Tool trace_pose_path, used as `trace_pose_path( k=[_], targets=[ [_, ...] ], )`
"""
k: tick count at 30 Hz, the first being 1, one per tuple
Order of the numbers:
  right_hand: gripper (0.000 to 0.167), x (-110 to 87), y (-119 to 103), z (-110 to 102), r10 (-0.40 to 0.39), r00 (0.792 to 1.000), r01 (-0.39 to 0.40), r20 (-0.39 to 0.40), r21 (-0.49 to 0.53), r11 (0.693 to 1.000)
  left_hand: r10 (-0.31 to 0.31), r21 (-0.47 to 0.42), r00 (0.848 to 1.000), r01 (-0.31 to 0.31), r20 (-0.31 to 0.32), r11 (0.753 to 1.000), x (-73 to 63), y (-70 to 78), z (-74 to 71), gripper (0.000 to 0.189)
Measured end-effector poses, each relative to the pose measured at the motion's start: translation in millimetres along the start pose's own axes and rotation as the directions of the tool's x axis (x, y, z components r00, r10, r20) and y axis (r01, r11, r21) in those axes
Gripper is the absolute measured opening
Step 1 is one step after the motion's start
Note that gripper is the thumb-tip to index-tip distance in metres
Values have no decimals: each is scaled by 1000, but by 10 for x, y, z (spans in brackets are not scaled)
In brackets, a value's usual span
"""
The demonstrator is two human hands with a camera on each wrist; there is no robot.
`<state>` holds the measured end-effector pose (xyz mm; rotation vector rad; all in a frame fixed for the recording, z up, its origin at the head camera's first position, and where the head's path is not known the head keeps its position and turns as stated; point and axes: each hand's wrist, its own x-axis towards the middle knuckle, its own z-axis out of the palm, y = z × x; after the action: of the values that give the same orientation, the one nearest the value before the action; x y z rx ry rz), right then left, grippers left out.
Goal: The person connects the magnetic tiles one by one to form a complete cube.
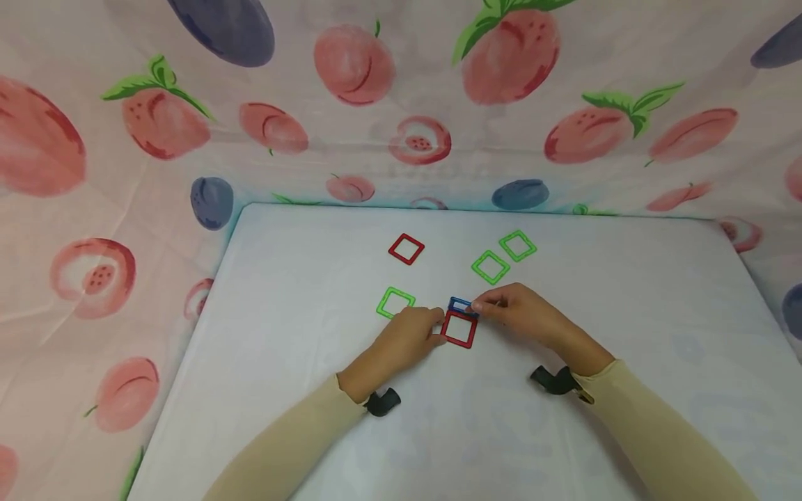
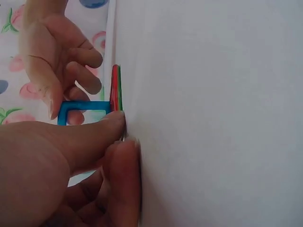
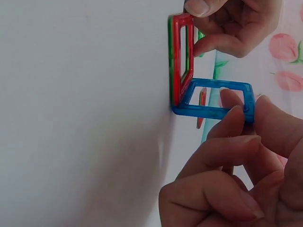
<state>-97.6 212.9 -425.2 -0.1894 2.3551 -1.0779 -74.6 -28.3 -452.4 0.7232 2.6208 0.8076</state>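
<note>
I see left hand [image 1: 409, 337] gripping red frame [image 3: 177, 61], stacked on green frame [image 3: 171, 61]; right hand [image 1: 528, 313] pinching blue frame [image 3: 208, 112], upright at red edge. Loose green square [image 1: 383, 300] beside left hand.

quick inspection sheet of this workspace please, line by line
surface: white table, pale and smooth-looking
job's things: red square lying over green square; blue square roughly upright at their far edge; loose red square and three loose green squares beyond or beside the hands
clutter: nothing seen
grippers: left hand pinches the red square's side; right hand pinches the blue square
cables: nothing seen
surroundings: fruit-print cloth behind and along the table's sides
</note>
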Motion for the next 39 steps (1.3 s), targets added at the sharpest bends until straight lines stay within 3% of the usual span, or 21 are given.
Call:
trace_pose_path(
  k=[5, 9, 14, 19, 22, 25, 28, 32, 36, 39],
  targets=[
    [28, 16, 25, -16, 2, 999, -3, 33, 36, 999, -37, -107, 999, 39, 27, 993, -10, -8, -32, 31],
    [25, 34, 46, -41, -57, 994, 56, 97, 16, 998, -34, -259, 998, 45, 44, 965, 7, -39, -96, 49],
    [23, 127, 56, -86, -117, 980, 116, 161, 13, 993, 1, -390, 996, 35, 92, 920, 40, -73, -142, 36],
    [22, 195, 39, -112, -93, 983, 87, 158, 46, 995, -11, -468, 993, 67, 122, 881, 59, -106, -111, 28],
    [26, 198, 54, -125, -71, 983, 64, 167, 48, 997, -16, -480, 991, 79, 134, 874, 65, -116, -73, 26],
    [33, 188, 74, -176, -32, 992, 29, 122, 22, 999, -9, -468, 990, 76, 144, 881, 64, -114, -47, 25],
    [39, 179, 66, -274, -1, 1000, 1, 4, -56, 998, 1, -469, 988, 73, 154, 880, 56, -101, -54, 24],
    [38, 199, 14, -401, -20, 990, -8, -137, -205, 979, 17, -496, 985, 70, 170, 866, 58, -123, -68, 24],
    [36, 323, 23, -397, -57, 984, 0, -169, -322, 947, 46, -521, 982, 56, 181, 852, 74, -198, -59, 24],
    [38, 411, 57, -339, -37, 985, -32, -170, -387, 922, 54, -552, 979, 65, 197, 831, 84, -253, -41, 24]
  ],
)
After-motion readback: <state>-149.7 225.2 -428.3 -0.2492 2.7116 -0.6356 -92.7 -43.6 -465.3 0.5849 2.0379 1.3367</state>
